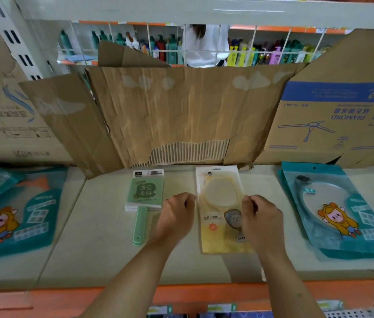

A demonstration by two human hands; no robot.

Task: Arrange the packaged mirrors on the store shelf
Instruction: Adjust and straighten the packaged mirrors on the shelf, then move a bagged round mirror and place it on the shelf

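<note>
A yellow packaged mirror [221, 210] lies flat on the beige shelf [103, 239] in the middle. My left hand [177, 216] pinches its left edge and my right hand [260, 220] pinches its right edge, fingers curled. To the left lies a small stack of green hand mirrors [145, 198] with their handles pointing toward me. Teal packaged mirrors with a cartoon figure are stacked at the right [335, 212] and at the left [9, 214].
Flattened cardboard [170, 115] and a printed carton [333, 120] line the back of the shelf. An orange price rail [66, 299] runs along the front edge. Behind the wire grid a person in white [206, 44] stands by bottles.
</note>
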